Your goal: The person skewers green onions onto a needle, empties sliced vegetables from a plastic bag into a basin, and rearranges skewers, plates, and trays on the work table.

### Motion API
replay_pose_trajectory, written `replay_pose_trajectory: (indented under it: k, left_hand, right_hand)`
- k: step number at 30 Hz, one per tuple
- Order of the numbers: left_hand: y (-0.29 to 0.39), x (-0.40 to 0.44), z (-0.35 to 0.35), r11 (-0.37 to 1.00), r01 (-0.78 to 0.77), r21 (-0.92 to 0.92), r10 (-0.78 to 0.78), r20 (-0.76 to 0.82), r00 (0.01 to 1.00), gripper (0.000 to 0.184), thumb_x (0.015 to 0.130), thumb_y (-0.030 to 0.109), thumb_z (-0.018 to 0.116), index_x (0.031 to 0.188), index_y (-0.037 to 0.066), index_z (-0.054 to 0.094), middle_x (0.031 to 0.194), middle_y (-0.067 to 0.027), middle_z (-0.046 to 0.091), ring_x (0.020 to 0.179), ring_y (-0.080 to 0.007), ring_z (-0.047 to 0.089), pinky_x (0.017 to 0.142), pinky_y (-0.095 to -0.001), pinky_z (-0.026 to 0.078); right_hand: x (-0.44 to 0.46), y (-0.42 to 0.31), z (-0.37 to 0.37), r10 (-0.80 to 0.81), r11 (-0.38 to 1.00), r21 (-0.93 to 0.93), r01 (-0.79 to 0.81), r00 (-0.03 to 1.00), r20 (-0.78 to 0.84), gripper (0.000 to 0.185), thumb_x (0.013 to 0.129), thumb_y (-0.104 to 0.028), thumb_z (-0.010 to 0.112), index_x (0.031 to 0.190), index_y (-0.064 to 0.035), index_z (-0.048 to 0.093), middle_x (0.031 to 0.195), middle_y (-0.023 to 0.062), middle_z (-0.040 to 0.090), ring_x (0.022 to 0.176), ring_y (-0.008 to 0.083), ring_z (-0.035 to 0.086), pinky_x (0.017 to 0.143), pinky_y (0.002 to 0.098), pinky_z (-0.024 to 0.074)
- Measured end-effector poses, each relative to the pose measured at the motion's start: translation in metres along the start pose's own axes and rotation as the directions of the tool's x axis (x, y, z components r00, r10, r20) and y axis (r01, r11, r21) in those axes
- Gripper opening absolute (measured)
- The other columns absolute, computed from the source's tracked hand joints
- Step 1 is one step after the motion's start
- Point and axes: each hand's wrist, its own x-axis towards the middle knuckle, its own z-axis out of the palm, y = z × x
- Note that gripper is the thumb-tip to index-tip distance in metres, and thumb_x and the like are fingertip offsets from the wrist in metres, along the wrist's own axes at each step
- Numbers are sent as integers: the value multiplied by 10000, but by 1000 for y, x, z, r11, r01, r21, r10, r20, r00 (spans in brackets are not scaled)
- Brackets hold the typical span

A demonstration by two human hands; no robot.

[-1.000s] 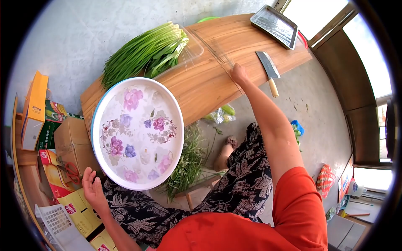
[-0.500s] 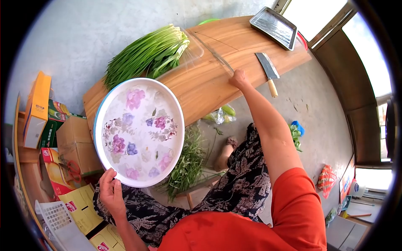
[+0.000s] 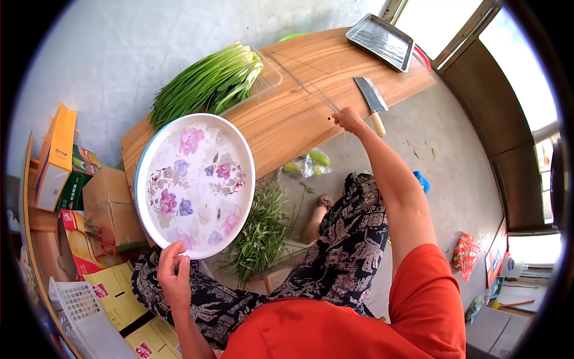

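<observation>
My right hand (image 3: 347, 118) is closed around the end of a bundle of thin sticks (image 3: 308, 87) above the near edge of the wooden table (image 3: 281, 134). At the rim of a round white tray with flower prints (image 3: 197, 173), my left hand (image 3: 174, 272) has its fingers bent, with thumb and fingers apart. Green leafy stalks (image 3: 203, 84) lie on the table behind the tray. A cleaver (image 3: 371, 96) with a wooden handle rests to the right of my right hand.
A metal tray (image 3: 382, 40) sits at the table's far right. Loose greens (image 3: 260, 230) and bagged green vegetables (image 3: 308, 163) are below the table. Boxes (image 3: 110, 203), red scissors (image 3: 106, 240) and a white basket (image 3: 89, 317) stand at the left.
My left hand has moved right and up to the tray's rim. The sticks in my right hand have shifted and fanned out. The whole view has turned slightly.
</observation>
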Motion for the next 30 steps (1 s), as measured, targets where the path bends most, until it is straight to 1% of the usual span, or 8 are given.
replay_pose_trajectory:
  k: [3, 4, 7, 13, 15, 17, 22, 30]
  left_hand:
    - [0, -7, 3, 999, 35, -29, -35, 21, 999, 285, 813, -29, 577, 1097, -15, 594, 1094, -89, 587, 932, -155, 581, 786, -268, 469]
    - [-1, -9, 5, 999, 34, -30, -33, 20, 999, 285, 813, -29, 577, 1097, -15, 594, 1094, -89, 587, 932, -155, 581, 786, -268, 469]
    - [3, -14, 9, 998, 59, -28, -57, 64, 996, 278, 806, -31, 587, 1083, -18, 603, 1064, -89, 598, 920, -161, 587, 783, -268, 471]
    - [24, -19, 14, 996, -24, 88, 12, 135, 991, 276, 772, -26, 605, 1048, -16, 609, 1000, -89, 611, 865, -172, 587, 759, -288, 468]
    - [27, -21, 13, 996, -20, 88, 7, 142, 990, 276, 771, -21, 605, 1047, -16, 609, 997, -91, 612, 864, -175, 588, 759, -292, 467]
    - [30, -23, 13, 996, -14, 86, 1, 148, 989, 276, 771, -15, 606, 1047, -16, 609, 995, -93, 613, 864, -178, 589, 759, -295, 467]
    - [36, -27, 17, 997, -11, 78, -6, 207, 978, 276, 779, 9, 613, 1054, -12, 608, 986, -104, 613, 860, -188, 589, 768, -295, 467]
    - [40, -27, 21, 992, -9, 123, -21, 248, 969, 280, 788, 24, 620, 1066, -10, 606, 971, -109, 615, 866, -195, 596, 777, -299, 468]
  right_hand:
    - [-12, -11, -12, -20, 979, 201, 34, 997, -71, 420, 787, -397, 663, 603, -20, 629, 496, 49, 511, 432, 158, 491, 431, 293, 411]
    - [-18, -20, -18, -23, 971, 235, 43, 996, -90, 470, 828, -452, 637, 604, -45, 571, 467, 12, 436, 374, 110, 370, 366, 276, 285]
    - [-48, -65, -43, -32, 961, 264, 78, 984, -173, 542, 838, -503, 606, 535, -61, 521, 463, 13, 425, 371, 102, 343, 372, 271, 259]
    - [-55, -110, -79, -252, 742, 550, 383, 920, -300, 635, 814, -519, 627, 410, -57, 466, 416, 20, 425, 422, 110, 402, 436, 269, 333]
    - [-54, -125, -76, -254, 746, 506, 434, 887, -386, 627, 840, -508, 607, 431, -61, 448, 420, 11, 399, 422, 114, 393, 449, 271, 340]
    - [-52, -140, -69, -330, 446, 670, 593, 805, -493, 602, 887, -514, 536, 477, -114, 354, 452, 8, 335, 447, 124, 357, 472, 275, 318]
    - [-33, -148, -44, -342, 266, 752, 604, 788, -512, 567, 887, -454, 576, 479, -127, 360, 425, -16, 320, 374, 98, 360, 372, 259, 270]
    - [-13, -118, 23, -196, 391, 731, 559, 827, -527, 497, 890, -343, 617, 506, -124, 389, 434, -23, 352, 368, 83, 350, 367, 255, 272]
